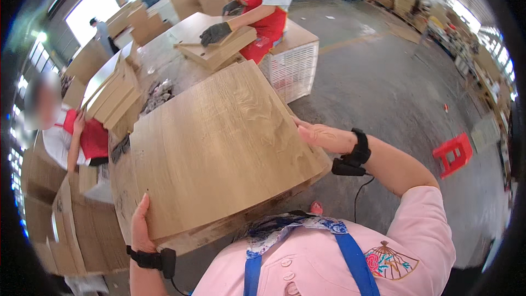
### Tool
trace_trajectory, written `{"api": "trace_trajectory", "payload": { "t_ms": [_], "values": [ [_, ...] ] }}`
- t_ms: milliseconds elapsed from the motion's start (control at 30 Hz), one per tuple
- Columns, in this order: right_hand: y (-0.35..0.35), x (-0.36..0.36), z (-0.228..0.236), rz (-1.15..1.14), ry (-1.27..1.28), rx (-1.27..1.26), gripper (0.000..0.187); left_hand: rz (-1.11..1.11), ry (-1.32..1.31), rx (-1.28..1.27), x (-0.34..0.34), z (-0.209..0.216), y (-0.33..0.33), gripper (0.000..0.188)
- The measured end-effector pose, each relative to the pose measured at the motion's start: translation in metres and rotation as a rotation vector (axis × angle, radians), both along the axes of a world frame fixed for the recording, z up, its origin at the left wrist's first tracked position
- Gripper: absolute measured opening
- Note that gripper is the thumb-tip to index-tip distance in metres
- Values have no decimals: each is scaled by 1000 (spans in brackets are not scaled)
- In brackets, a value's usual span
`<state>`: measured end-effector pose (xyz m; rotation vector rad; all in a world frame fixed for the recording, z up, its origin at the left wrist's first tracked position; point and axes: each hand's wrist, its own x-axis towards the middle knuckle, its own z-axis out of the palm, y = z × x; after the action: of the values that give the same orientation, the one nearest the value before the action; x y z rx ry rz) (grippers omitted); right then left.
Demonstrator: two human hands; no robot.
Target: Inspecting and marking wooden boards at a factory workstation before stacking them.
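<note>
Wood-grain boards (219, 137) lie flat before me, several side by side or stacked; how many lie beneath the top face cannot be told. My left hand (141, 225) grips their near left edge, thumb pointing up along the side. At the opposite edge, my right hand (326, 137) presses its fingers against the boards' right side, palm turned inward. Both hands are closed on the boards, with some fingertips hidden by the edges. Under the boards, part of a worn work surface (183, 239) shows along the near side.
Across the table (183, 27), a person in a red apron rests a dark-gloved hand (215, 34) on stacked panels (219, 49). Another person stands at left beside more panels (115, 96). A white plastic crate (293, 71) stands beyond, and a red stool (453, 155) is at right.
</note>
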<state>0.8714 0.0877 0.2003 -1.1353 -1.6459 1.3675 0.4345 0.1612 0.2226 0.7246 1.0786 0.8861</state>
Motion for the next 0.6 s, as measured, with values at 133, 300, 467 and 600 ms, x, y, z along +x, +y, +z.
{"api": "trace_trajectory", "payload": {
  "t_ms": [133, 300, 467, 600],
  "values": [
    [29, 24, 4, 189, 301, -135, 77, 74, 173, 37, 1, -7, -5, 42],
    [66, 42, -23, 210, 189, -157, 80, 178, 255, -1, 20, 7, -12, 46],
    [85, 37, -8, 259, 134, -154, 77, 167, 114, 9, -1, -11, -12, 46],
    [81, 54, -2, 247, 112, -4, 73, 212, 174, 16, 46, 2, -30, 45]
  ]
}}
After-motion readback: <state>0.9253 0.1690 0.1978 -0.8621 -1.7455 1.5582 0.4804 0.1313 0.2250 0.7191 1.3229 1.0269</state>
